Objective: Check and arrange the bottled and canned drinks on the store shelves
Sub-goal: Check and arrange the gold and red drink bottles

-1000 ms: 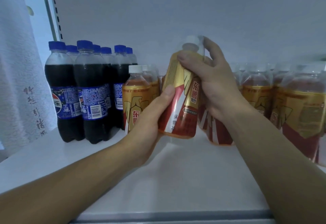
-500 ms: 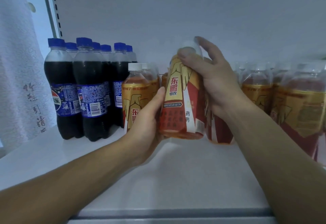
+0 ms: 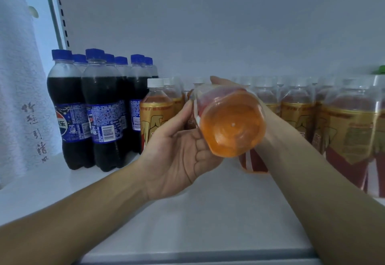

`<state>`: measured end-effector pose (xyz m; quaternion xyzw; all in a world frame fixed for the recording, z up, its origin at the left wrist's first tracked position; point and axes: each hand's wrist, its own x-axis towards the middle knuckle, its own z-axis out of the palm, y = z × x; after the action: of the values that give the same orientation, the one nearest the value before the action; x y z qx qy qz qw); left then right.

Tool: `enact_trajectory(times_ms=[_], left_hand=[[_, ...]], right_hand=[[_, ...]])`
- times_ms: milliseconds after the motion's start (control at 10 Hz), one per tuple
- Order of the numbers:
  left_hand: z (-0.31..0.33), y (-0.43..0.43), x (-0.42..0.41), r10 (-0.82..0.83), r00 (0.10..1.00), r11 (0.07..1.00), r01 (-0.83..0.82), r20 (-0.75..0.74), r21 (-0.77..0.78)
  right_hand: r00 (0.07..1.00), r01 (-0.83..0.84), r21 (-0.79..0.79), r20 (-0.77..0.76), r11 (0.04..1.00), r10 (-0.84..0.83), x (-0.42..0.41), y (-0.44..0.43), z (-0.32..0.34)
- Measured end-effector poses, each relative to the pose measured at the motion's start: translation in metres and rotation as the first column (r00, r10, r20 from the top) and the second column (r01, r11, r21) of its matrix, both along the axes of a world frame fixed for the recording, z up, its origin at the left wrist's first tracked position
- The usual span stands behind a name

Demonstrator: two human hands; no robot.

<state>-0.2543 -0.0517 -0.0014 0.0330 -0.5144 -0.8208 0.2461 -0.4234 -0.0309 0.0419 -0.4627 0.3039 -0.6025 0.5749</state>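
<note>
Orange bottle (image 3: 231,125) tipped flat, base toward camera, held above the shelf (image 3: 187,223).
Left hand (image 3: 177,156) fingers curled under it, thumb on side; right hand (image 3: 269,118) mostly hidden behind, fingers wrapped over its top.

Held bottle (image 3: 229,123): clear glossy plastic, smooth base. Cola bottles (image 3: 100,108): glossy plastic, printed film labels. Shelf (image 3: 187,223): smooth matt white surface. Cloth (image 3: 18,98): rough textured weave.

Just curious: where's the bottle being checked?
Centre of the head view: the bottle is held between left hand and right hand, base toward the camera, right of the cola bottles.
</note>
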Motion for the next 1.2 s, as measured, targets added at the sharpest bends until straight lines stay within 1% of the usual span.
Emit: enact_trajectory(times_ms=[100, 200, 300, 400, 500, 600, 700, 800, 900, 1000, 1100, 1200], left_hand=[[0.001, 0.009, -0.002, 0.12, 0.991, 0.985, -0.11, 0.066, -0.134], [-0.003, 0.018, -0.009, 0.292, 0.942, 0.912, -0.223, 0.163, -0.345], [-0.004, 0.012, -0.006, 0.443, 0.892, 0.813, -0.36, 0.085, -0.459], [-0.003, 0.007, -0.003, 0.506, 0.861, 0.74, -0.456, -0.037, -0.494], [-0.007, 0.008, -0.002, 0.55, 0.828, 0.667, -0.512, -0.107, -0.541], [-0.009, 0.005, -0.002, 0.565, 0.81, 0.601, -0.537, -0.161, -0.592], [-0.009, 0.006, -0.003, 0.526, 0.817, 0.585, -0.55, -0.237, -0.596], [-0.011, 0.007, -0.004, 0.533, 0.809, 0.552, -0.554, -0.247, -0.623], [-0.008, 0.008, 0.0, 0.615, 0.755, 0.371, -0.533, -0.229, -0.76], [-0.001, 0.005, 0.005, 0.611, 0.676, 0.181, -0.627, -0.413, -0.757], [0.005, -0.006, 0.012, 0.553, 0.522, 0.048, -0.798, -0.65, -0.6], [0.005, -0.025, 0.016, 0.634, 0.402, -0.057, -0.828, -0.661, -0.558]], right_hand=[[0.997, 0.039, -0.032, 0.063, 0.999, -0.037, 0.008, 0.012, 0.011], [0.992, 0.124, -0.24, 0.002, 0.963, -0.127, 0.012, 0.015, 0.008], [0.973, 0.152, -0.462, -0.088, 0.874, -0.215, 0.015, 0.018, 0.007], [0.972, 0.083, -0.559, -0.139, 0.825, -0.192, 0.011, 0.022, 0.01], [0.957, -0.024, -0.587, -0.247, 0.809, -0.151, 0.009, 0.029, 0.013], [0.931, -0.114, -0.583, -0.345, 0.805, -0.118, 0.004, 0.035, 0.016], [0.909, -0.188, -0.603, -0.405, 0.775, -0.095, 0.001, 0.04, 0.017], [0.911, -0.162, -0.633, -0.39, 0.757, -0.131, 0.001, 0.043, 0.018], [0.92, -0.018, -0.606, -0.322, 0.795, -0.224, 0.001, 0.04, 0.018], [0.886, 0.165, -0.528, -0.293, 0.833, -0.361, 0.004, 0.031, 0.014], [0.815, 0.313, -0.459, -0.32, 0.831, -0.483, 0.015, 0.02, 0.003], [0.758, 0.468, -0.405, -0.273, 0.786, -0.592, 0.025, 0.008, -0.005]])
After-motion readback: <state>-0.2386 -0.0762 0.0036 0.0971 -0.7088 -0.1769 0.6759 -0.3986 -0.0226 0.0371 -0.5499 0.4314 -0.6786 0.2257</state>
